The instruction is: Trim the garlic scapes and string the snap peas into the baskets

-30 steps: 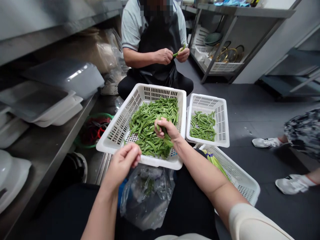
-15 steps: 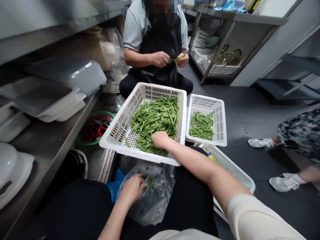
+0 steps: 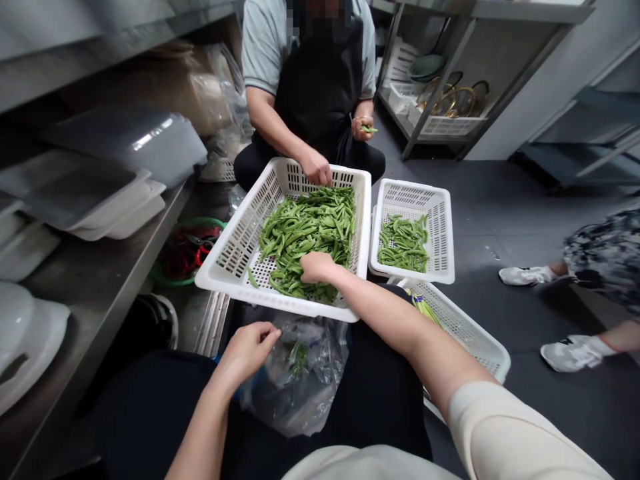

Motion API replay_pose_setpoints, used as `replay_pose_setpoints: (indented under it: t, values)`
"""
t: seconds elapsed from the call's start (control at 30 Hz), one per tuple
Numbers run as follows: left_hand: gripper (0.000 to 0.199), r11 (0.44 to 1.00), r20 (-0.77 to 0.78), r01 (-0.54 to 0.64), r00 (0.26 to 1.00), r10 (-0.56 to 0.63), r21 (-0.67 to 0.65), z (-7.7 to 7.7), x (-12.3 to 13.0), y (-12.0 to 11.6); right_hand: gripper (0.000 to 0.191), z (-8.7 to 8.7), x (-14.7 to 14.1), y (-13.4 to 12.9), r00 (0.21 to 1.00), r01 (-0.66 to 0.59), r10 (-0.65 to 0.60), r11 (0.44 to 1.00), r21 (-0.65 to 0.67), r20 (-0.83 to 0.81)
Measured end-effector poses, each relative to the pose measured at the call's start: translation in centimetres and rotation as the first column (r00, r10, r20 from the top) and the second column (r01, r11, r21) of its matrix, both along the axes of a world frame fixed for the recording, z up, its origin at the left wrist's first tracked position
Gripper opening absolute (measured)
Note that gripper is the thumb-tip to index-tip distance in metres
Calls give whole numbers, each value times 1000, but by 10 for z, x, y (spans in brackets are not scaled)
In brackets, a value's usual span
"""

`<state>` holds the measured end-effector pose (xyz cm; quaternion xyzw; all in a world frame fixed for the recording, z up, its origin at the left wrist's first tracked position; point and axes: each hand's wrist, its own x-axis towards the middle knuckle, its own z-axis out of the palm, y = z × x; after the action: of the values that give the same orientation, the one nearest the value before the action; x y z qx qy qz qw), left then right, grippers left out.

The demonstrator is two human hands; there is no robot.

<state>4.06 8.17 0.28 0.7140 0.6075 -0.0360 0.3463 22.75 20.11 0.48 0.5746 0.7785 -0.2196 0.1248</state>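
A large white slotted basket tilts in front of me, with a heap of green pea pods in it. At the near side of the heap, my right hand is closed, fingers curled down among the pods. Its fingertips and whatever they grip are hidden. My left hand hovers over the edge of a clear plastic bag, thumb and forefinger pinched together. Anything in that pinch is too small to make out. Green scraps lie in the bag between my legs.
Across from me, a co-worker's hand reaches over the basket's far rim; their other hand holds pods. A smaller white basket of pods stands right, above another white basket. A steel shelf runs along the left.
My left hand has risen leftward, off the bag. My right hand stays among the pods. The co-worker's one hand has come down to the basket's far rim from in front of their apron.
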Motion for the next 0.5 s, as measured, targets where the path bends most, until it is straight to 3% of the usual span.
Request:
replay_pose_setpoints:
  t: [0.07,0.13,0.23,0.27,0.33,0.5]
  values:
    - [35,998,189,-62,980,57,24,18,5,1,28,8,8,4,992,14,-15,1000,-11,-126]
    - [33,982,324,-153,939,111,108,33,14,6,24,13,14,5,931,35,-65,996,-88,-358]
    - [27,931,361,-228,925,115,287,44,34,20,31,13,18,1,667,76,-294,941,-330,-685]
    - [25,916,348,-217,933,93,337,45,40,25,33,12,18,0,575,83,-374,911,-403,-728]
    - [22,893,306,-168,951,37,417,44,50,35,35,11,19,-3,464,101,-478,865,-492,-746]
    - [19,824,215,-151,976,36,545,37,58,45,39,15,23,-6,318,88,-603,787,-611,-732]
